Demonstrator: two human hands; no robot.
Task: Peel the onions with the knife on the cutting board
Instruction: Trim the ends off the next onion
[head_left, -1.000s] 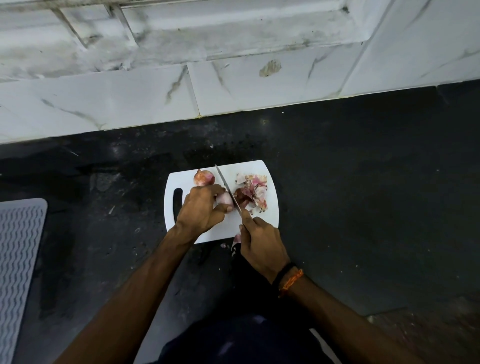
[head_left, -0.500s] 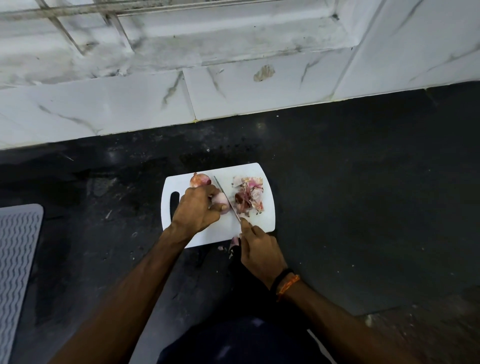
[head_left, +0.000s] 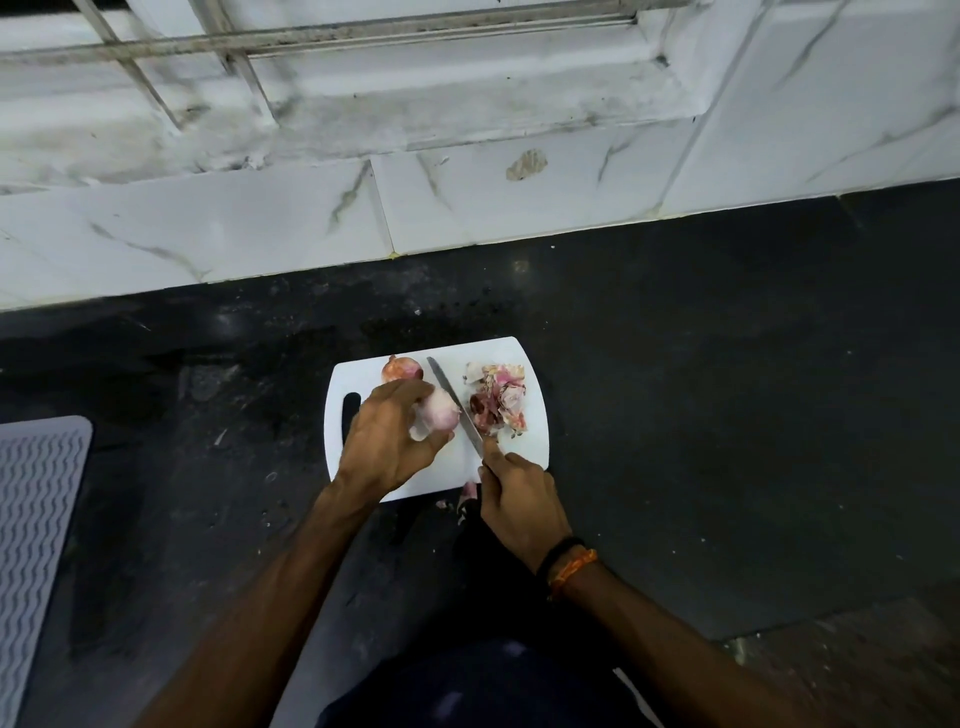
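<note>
Cutting board (head_left: 410, 480) – white plastic, rounded corners, slot handle at left; lies flat on dark speckled stone tabletop (head_left: 701, 415).
Left hand (head_left: 387, 441) – fingers curled round 1 pale, part-peeled onion (head_left: 440, 413) over board centre.
Right hand (head_left: 519, 499) – fingers clamped on knife (head_left: 457, 408); narrow steel blade runs diagonally, edge against held onion.
1 unpeeled onion (head_left: 401, 370) – round, reddish, papery, at board's far edge.
Peel heap (head_left: 496, 397) – thin pink-purple flakes, right of blade.
Ribbed grey mat (head_left: 36, 519) – far left, wavy texture.

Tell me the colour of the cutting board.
White, seen in the head view: the cutting board.
</note>
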